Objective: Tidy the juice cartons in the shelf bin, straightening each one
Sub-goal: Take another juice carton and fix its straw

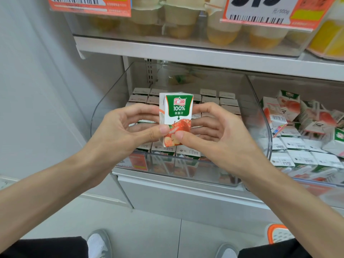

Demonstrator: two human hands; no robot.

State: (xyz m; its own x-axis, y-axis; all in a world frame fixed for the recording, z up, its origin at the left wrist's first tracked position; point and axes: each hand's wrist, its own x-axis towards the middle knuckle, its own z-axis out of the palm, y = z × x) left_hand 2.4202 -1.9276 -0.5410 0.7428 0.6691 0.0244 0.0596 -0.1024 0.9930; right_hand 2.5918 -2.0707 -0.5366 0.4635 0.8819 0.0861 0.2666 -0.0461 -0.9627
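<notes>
A small apple juice carton [176, 116], white with a green top panel and red apples, is held upright above the clear shelf bin [104, 108]. My left hand [119, 131] pinches its left side, thumb on the front lower face and fingers behind. My right hand [214, 135] pinches the right side the same way. Below and behind the carton, several cartons [210, 101] stand in neat rows inside the bin, tops up.
A second clear bin [260, 101] to the right holds several cartons [290, 116] lying jumbled and tilted. The upper shelf [186, 51] carries fruit cups [221, 32] and orange price tags [260, 13]. My shoes [98, 244] are on the grey floor below.
</notes>
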